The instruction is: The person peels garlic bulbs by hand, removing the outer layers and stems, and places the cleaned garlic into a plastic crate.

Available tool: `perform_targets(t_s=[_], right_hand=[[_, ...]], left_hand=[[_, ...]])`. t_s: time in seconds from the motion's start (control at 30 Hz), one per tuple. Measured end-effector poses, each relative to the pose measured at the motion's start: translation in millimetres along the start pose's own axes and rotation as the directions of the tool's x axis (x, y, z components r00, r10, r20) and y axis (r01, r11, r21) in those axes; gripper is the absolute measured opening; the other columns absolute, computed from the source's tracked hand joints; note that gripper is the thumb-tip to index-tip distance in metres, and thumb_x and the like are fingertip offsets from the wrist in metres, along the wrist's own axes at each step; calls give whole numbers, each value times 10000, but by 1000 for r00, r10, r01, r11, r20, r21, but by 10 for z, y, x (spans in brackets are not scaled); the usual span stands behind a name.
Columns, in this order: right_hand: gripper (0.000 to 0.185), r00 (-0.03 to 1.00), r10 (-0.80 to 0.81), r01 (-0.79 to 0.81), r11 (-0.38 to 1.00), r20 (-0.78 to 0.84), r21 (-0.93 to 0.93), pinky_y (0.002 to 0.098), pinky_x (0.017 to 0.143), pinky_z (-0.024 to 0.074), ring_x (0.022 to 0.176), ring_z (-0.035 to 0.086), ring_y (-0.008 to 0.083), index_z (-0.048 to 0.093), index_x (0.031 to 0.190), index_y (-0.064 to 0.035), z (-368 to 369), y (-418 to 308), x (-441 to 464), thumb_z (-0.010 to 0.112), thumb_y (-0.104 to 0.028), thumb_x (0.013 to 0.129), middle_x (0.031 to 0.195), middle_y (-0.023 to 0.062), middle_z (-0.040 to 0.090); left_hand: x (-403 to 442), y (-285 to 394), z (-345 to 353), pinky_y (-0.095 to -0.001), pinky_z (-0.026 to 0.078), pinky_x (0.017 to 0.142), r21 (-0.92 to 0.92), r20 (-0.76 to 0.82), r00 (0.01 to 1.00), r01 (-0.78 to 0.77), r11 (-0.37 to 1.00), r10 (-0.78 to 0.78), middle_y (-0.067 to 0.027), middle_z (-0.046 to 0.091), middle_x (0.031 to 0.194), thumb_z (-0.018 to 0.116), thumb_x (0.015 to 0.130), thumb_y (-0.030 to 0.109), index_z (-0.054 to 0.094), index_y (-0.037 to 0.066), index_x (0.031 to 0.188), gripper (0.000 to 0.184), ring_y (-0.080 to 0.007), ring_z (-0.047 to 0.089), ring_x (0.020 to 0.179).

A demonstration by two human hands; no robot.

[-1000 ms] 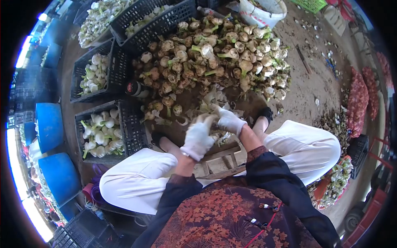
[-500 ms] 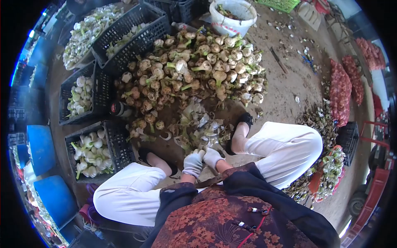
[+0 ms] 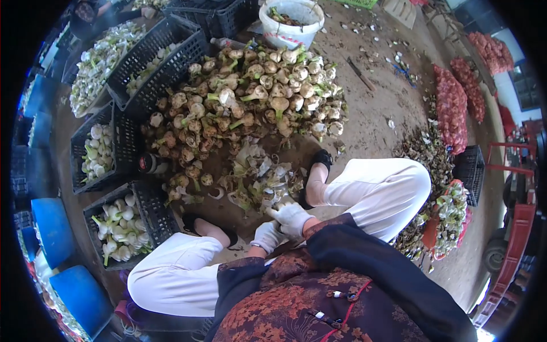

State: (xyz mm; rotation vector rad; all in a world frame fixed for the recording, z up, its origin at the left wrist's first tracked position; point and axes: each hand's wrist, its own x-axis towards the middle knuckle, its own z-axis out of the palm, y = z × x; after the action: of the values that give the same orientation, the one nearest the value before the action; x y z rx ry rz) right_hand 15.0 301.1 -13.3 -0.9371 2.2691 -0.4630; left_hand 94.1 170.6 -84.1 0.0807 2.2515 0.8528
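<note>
Both hands wear white gloves and meet low between my knees. My left hand is closed, its fingers curled and partly covered by the other hand. Over and beside it, my right hand is closed too, the thumb side toward the floor pile. Whatever lies in either grip is hidden. Just beyond the fingers is a heap of papery garlic peelings. Behind that lies a large pile of untrimmed garlic bulbs, soil-stained, with short green stems.
Black crates of cleaned garlic stand at left, near a dark can. A white bucket stands behind the pile. A long knife-like tool lies on the floor. Red mesh sacks and a peelings heap are at right.
My right hand has come up over the left, which has dropped slightly lower. Their earlier side-by-side pose is gone. The whole view has shifted, with the pile now farther left.
</note>
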Motion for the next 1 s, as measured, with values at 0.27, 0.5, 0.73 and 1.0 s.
perform_targets(t_s=[0.27,0.5,0.73,1.0], right_hand=[[322,879,401,-373,245,256,895,352,694,482,789,618,241,609,1053,-60,299,118,71,641,-111,737,874,91,651],[341,941,-47,-300,-576,335,760,390,782,494,949,584,185,516,1209,-137,45,217,330,578,-257,896,1109,27,601],[541,908,-386,-404,-908,161,107,405,1088,280,1246,392,254,372,1348,-80,-97,33,433,529,-270,867,1332,75,449],[524,957,-262,-290,-840,126,459,406,1066,289,1228,402,250,417,1311,-84,-43,-28,503,523,-349,871,1320,73,453]], left_hand=[[-42,285,-427,-430,496,662,-6,-290,949,-132,991,125,-152,640,813,696,691,241,559,134,971,330,-361,624,778],[-158,59,-1014,-252,493,806,-686,-483,870,-305,661,-100,-64,637,1003,584,823,-33,557,-2,1129,309,-125,597,910],[-246,346,-1270,-252,493,757,-735,-476,878,-369,569,-46,-47,644,953,638,833,44,591,7,1078,252,-104,581,863],[-123,223,-1217,-260,484,744,-509,-646,764,-428,747,-3,-82,659,891,622,825,23,622,-6,1000,178,-135,602,818]])
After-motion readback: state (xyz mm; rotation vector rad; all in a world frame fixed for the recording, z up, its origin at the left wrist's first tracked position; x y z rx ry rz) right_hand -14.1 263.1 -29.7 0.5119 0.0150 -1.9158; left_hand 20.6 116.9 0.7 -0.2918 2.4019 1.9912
